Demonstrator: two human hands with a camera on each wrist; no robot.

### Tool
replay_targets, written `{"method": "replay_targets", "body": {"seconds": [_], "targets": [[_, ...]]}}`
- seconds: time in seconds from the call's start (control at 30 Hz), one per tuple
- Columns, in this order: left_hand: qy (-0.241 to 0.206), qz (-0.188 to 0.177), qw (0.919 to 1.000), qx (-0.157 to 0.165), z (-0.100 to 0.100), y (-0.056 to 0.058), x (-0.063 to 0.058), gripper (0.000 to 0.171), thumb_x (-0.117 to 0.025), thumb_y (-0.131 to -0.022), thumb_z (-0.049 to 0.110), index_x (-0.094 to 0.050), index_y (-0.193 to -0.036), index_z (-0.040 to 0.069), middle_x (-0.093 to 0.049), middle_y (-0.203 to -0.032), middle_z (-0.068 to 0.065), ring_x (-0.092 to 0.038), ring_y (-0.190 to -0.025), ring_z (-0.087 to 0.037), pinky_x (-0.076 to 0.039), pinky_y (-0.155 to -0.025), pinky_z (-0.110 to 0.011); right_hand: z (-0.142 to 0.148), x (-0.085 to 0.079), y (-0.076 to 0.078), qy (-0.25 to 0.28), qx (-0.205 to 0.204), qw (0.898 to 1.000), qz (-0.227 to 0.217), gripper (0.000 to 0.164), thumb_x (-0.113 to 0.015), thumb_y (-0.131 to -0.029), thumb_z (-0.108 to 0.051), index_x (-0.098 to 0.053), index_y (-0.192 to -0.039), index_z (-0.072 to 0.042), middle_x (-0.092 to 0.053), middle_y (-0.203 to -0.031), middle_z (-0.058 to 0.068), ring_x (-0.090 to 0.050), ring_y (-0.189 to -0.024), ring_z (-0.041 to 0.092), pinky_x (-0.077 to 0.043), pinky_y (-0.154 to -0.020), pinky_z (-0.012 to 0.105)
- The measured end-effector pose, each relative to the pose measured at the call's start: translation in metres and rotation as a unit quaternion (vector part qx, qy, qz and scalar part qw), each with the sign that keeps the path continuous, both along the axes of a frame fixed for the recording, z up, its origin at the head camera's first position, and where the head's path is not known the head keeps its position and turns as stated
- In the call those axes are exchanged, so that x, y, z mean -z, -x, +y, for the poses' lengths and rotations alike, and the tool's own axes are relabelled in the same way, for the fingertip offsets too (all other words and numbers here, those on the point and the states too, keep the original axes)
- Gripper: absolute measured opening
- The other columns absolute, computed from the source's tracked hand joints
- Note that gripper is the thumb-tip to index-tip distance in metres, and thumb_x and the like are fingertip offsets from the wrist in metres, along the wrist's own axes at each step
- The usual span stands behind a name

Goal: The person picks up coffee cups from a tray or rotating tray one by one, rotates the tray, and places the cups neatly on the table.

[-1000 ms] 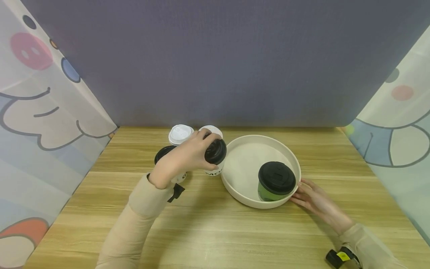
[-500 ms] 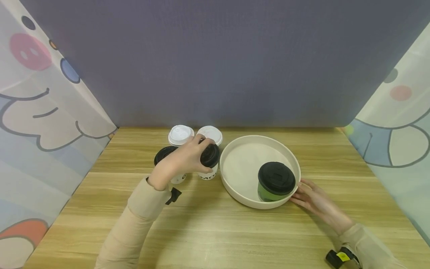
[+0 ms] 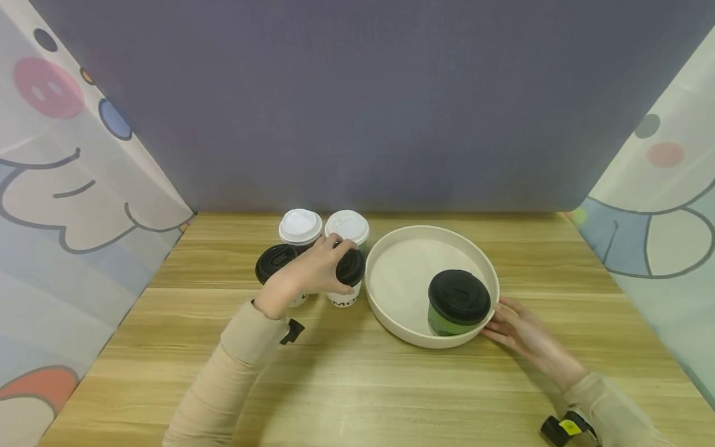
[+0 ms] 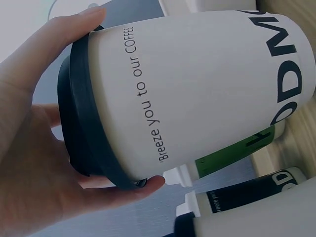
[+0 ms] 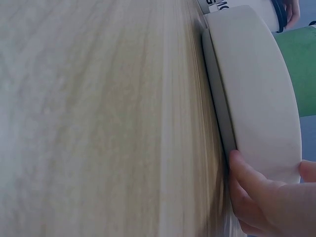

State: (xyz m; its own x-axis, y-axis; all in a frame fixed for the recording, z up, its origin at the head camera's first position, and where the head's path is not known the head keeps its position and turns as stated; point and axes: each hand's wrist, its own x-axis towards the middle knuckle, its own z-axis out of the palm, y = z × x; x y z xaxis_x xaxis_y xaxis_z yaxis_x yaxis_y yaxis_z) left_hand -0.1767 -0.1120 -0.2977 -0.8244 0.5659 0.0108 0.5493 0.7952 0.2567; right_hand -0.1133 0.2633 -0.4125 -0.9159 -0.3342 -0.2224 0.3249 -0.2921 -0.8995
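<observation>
My left hand (image 3: 313, 267) grips a white paper coffee cup (image 3: 343, 299) by its black lid, thumb and fingers spread around the lid's edge. In the left wrist view, dark lettering runs along the cup's side (image 4: 197, 89). The cup stands upright just left of a round cream tray (image 3: 402, 273). My right hand (image 3: 527, 338) holds the tray's right side. In the right wrist view, its fingers (image 5: 252, 180) lie low against the tray wall and the thumb is at the rim. A green cup with a black lid (image 3: 459, 297) stands inside the tray.
Left of the held cup stands another black-lidded cup (image 3: 275, 261), partly hidden by my left hand. Two white-lidded cups, one at the back left (image 3: 300, 225) and one behind the held cup (image 3: 347, 226), stand near the grey back panel (image 3: 391, 112).
My left hand has moved the white coffee cup a little left and toward me, away from the tray's edge. The right hand and the tray have stayed in place.
</observation>
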Motion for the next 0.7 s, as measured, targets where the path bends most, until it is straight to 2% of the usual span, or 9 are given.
{"method": "replay_targets", "body": {"seconds": [0.33, 0.6, 0.7], "targets": [[0.003, -0.021, 0.9997, -0.012, -0.002, 0.005, 0.008, 0.069, -0.076, -0.064, 0.034, -0.045, -0.121, 0.011, -0.042, -0.117, -0.014, -0.041, -0.104, -0.031, -0.042, -0.084, -0.042, 0.000, -0.001, 0.000, -0.028, 0.003, 1.000, 0.003, 0.049, -0.038, -0.095, -0.018, -0.008, -0.131, -0.002, -0.057, -0.100, -0.004, -0.058, -0.093, 0.012, -0.046, -0.083, 0.030], [0.001, -0.038, 0.9990, -0.022, -0.005, 0.006, 0.013, 0.069, -0.075, -0.065, 0.035, -0.044, -0.122, 0.012, -0.039, -0.121, -0.015, -0.040, -0.106, -0.031, -0.042, -0.085, -0.043, -0.001, -0.001, 0.000, -0.019, 0.004, 1.000, -0.002, 0.034, -0.038, -0.095, -0.017, -0.019, -0.122, -0.009, -0.057, -0.099, -0.003, -0.058, -0.092, 0.012, -0.047, -0.083, 0.030], [-0.002, -0.037, 0.9990, -0.023, -0.006, 0.007, 0.014, 0.069, -0.075, -0.065, 0.034, -0.044, -0.122, 0.012, -0.039, -0.120, -0.015, -0.040, -0.105, -0.031, -0.042, -0.084, -0.043, -0.001, -0.001, 0.000, -0.019, 0.004, 1.000, -0.003, 0.034, -0.038, -0.095, -0.017, -0.019, -0.122, -0.009, -0.057, -0.099, -0.003, -0.058, -0.092, 0.012, -0.047, -0.083, 0.030]]}}
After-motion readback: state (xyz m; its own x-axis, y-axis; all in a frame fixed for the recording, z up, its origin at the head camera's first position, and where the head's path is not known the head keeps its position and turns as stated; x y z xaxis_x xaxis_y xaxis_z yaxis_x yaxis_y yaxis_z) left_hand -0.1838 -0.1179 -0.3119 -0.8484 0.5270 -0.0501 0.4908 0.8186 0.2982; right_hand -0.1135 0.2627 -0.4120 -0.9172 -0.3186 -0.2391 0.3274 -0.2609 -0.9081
